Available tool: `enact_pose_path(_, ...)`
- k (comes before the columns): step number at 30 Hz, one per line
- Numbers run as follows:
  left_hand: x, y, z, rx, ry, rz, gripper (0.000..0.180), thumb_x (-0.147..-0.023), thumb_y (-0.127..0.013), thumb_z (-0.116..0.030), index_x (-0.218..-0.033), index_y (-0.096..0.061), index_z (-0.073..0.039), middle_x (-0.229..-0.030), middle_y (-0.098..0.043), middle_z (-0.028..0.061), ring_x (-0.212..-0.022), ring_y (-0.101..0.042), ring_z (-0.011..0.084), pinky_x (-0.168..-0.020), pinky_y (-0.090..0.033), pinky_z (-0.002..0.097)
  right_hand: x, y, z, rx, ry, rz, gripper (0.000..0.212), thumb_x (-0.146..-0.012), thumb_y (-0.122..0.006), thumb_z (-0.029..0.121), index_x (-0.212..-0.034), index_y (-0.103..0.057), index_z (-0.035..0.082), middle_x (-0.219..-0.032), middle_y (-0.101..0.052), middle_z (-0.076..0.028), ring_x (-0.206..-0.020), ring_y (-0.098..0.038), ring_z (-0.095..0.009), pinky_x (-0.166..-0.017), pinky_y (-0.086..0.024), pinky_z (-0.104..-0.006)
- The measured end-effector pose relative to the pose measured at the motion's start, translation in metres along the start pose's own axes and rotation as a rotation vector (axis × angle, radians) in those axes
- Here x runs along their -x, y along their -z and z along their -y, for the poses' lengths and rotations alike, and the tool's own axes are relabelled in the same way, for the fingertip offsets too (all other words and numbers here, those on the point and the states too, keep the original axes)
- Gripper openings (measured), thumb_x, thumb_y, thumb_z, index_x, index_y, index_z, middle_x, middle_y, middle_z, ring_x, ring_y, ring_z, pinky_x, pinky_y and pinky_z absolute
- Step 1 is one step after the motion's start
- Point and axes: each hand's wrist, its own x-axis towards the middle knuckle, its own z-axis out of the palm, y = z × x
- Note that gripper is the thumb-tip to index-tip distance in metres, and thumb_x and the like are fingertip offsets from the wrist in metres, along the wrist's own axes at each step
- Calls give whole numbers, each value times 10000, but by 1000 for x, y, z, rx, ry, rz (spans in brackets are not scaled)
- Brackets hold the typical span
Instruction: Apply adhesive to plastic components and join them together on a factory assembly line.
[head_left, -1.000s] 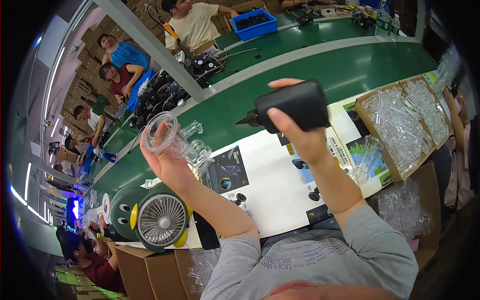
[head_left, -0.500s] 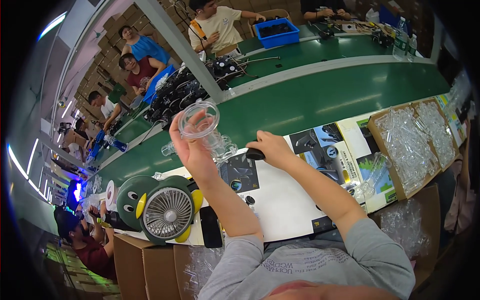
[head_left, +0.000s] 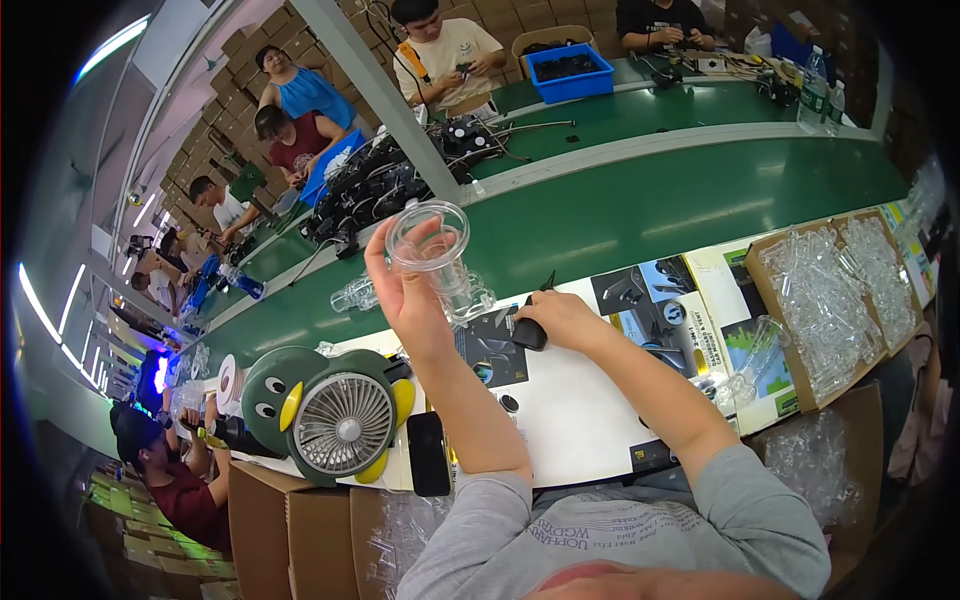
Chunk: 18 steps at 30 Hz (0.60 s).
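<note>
My left hand (head_left: 412, 305), raised above the bench, is closed around a clear plastic part (head_left: 452, 285) with a wide round rim at its top. Its fingers show through the clear wall. Close to its right, my right hand (head_left: 562, 318) grips a black-handled tool (head_left: 530, 334). A thin dark point of that tool sticks up past the fingers; the rest is hidden by the hand, so its exact kind cannot be told. The tool and the clear part are apart. Another clear plastic piece (head_left: 355, 295) lies on the bench behind my left hand.
A green penguin-shaped fan (head_left: 345, 430) and a black phone (head_left: 428, 455) are left of my arms. At right is a cardboard box (head_left: 775, 300) of clear parts. Beyond the green table (head_left: 640, 200) are a blue bin (head_left: 572, 90), a heap of black parts (head_left: 385, 190) and several people.
The clear part has shifted slightly right in the picture with my left hand. My right hand has turned the tool, so its dark point now shows. The whole view has shifted a little.
</note>
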Motion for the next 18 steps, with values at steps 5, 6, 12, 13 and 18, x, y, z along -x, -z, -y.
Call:
enact_pose_path(5, 1, -5, 2, 0, 6, 10, 427, -922, -504, -250, -1241, -332, -24, -1077, -566, 203, -904, -590, 242, -800, -461, 317, -2, 54, 13, -207, -130, 93, 495, -689, -617, 32, -1162, -554, 162, -927, -563, -60, -883, -563, -230, -762, -469, -328)
enact_pose_path(6, 1, -5, 1, -8, -8, 24, 428, -920, -509, -248, -1240, -333, -25, -1078, -567, 202, -905, -591, 240, -803, -460, 318, -1, 63, 15, -208, -119, 92, 495, -689, -617, 32, -1162, -554, 162, -927, -563, -60, -883, -563, -230, -762, -469, -328)
enact_pose_path(12, 6, -17, 7, -28, 46, 39, 425, -885, -565, -168, -1219, -344, -23, -1098, -573, 175, -972, -585, 238, -856, -453, 336, 11, 122, 31, -610, -76, -151, 704, -713, -697, 137, -1344, -387, 168, -1135, -517, -79, -1027, -512, -192, -842, -443, -315)
enact_pose_path(13, 8, -22, 7, -24, 64, 66, 436, -878, -576, -167, -1218, -345, -23, -1102, -571, 171, -979, -583, 239, -863, -454, 338, 12, 125, 31, -614, -68, -148, 704, -713, -697, 137, -1344, -387, 168, -1135, -517, -79, -1027, -512, -192, -842, -443, -315)
enact_pose_path(18, 21, -44, 14, 338, 182, 288, 522, -814, -658, -142, -1217, -349, -22, -1127, -555, 169, -1054, -552, 247, -899, -452, 350, 21, 144, 43, -754, -30, -204, 745, -689, -762, 194, -1328, -396, 89, -1276, -476, -103, -1175, -458, -210, -952, -393, -322)
